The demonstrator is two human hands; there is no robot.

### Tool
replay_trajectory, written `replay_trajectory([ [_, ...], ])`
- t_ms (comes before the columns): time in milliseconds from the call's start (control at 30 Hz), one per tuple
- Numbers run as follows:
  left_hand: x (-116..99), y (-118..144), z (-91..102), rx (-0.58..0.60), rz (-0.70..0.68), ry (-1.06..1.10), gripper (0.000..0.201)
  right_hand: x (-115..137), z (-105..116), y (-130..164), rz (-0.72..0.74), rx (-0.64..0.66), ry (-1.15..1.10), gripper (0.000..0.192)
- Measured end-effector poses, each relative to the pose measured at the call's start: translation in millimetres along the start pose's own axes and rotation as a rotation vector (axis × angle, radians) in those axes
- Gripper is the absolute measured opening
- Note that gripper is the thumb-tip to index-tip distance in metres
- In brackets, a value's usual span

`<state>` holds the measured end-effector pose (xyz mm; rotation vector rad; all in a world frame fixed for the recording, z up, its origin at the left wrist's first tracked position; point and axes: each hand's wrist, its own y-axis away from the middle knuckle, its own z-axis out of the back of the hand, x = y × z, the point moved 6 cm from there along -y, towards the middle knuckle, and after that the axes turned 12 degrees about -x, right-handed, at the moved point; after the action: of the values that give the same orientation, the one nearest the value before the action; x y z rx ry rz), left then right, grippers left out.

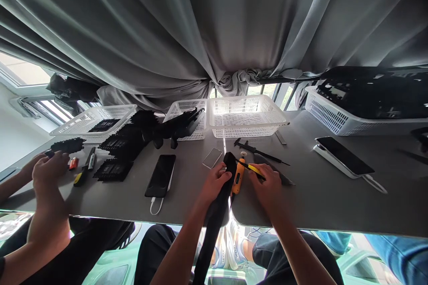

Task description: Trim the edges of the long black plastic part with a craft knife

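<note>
My left hand [214, 185] is closed around a long black strip-like piece [217, 202], near its upper end. That piece slants down over the table edge towards my lap. Gripped in my right hand [268, 185] is a yellow-and-black utility knife [256, 170], its tip pointing left at the black piece. I cannot make out whether the tip touches it. Between my hands an orange corded hand tool [237, 178] lies on the table. Black calipers [262, 150] rest just beyond my right hand, and a small grey rectangular plate [212, 158] lies beyond my left.
White baskets [249, 131] line the back below a grey curtain. One at right [334, 118] is heaped with black material. Phones [160, 176] lie left and right. Black parts [117, 169] pile up at left, beside a co-worker's hands [53, 167], a marker and another knife [80, 179].
</note>
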<state>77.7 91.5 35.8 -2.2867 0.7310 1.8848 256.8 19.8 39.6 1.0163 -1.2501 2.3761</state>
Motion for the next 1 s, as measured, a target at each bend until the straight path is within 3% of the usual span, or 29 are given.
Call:
replay_trajectory([
  [567, -3.4, 2.1, -1.2, -0.001, 0.002, -0.019, 0.046, 3.4, 1.0, 0.7, 0.071, -0.025, 0.018, 0.026],
  [1000, -0.2, 1.6, 1.7, -0.009, 0.018, -0.039, 0.049, 2.4, 0.5, 0.9, 0.047, -0.011, 0.021, 0.028],
])
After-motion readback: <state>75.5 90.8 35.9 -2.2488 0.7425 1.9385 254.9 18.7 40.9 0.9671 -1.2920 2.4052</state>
